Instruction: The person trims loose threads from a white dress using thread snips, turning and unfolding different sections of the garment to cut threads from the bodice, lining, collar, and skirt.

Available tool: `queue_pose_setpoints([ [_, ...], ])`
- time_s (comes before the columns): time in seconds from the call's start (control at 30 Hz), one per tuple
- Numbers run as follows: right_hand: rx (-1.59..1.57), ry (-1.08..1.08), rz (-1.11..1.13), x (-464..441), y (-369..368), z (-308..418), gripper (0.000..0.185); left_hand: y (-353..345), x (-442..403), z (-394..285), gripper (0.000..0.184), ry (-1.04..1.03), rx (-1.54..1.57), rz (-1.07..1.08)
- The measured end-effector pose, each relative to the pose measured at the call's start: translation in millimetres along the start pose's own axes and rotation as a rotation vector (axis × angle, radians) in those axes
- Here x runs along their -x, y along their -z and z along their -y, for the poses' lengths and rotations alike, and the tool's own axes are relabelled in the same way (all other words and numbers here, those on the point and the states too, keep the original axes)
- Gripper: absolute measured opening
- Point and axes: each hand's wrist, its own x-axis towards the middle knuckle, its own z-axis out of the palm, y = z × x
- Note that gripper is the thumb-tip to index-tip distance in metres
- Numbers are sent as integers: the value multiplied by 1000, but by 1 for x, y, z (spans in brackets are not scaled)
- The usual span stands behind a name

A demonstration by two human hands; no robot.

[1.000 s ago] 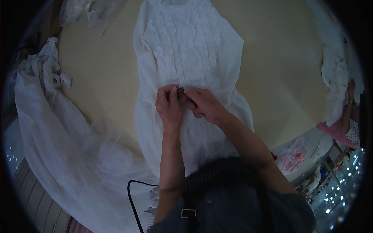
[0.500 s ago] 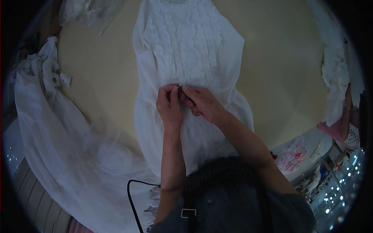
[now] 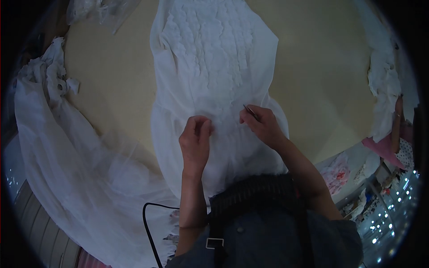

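Observation:
A white dress (image 3: 210, 49) with a ruffled front lies on the table, its neck at the top edge of the view. Over its waist, on the left side, is my left hand (image 3: 195, 138), fingertips pressed together; whether cloth or thread is between them is too small to tell. My right hand (image 3: 263, 125) is closed round a small dark metal tool (image 3: 251, 112), perhaps tweezers or snips, whose tip points up and left. The two hands are apart, with the dress's waist showing between them.
The beige tabletop (image 3: 321, 80) spreads on both sides. A long heap of white fabric (image 3: 67, 165) hangs at the left, and a plastic bag (image 3: 103, 13) lies top left. More white cloth (image 3: 383, 85) lies along the right edge, near another person's arm (image 3: 396, 127). A black cable (image 3: 147, 228) loops below.
My hands have come apart at the waist. The right hand moved right with the tool, and the left hand moved slightly down. The dress appears shifted a little up and left in view.

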Motion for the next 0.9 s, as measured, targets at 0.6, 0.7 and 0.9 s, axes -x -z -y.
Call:
queue_pose_setpoints([
  [0.6,94,61,-174,10,-8,-44,18,-35,29,45,8,-255,-393,-125],
  [0.7,7,-21,-147,13,-3,-44,19,-23,24,45,6,-67,-137,-77],
  [0.9,205,246,-627,-7,27,-22,12,8,-21,16,12,-89,-38,-304],
])
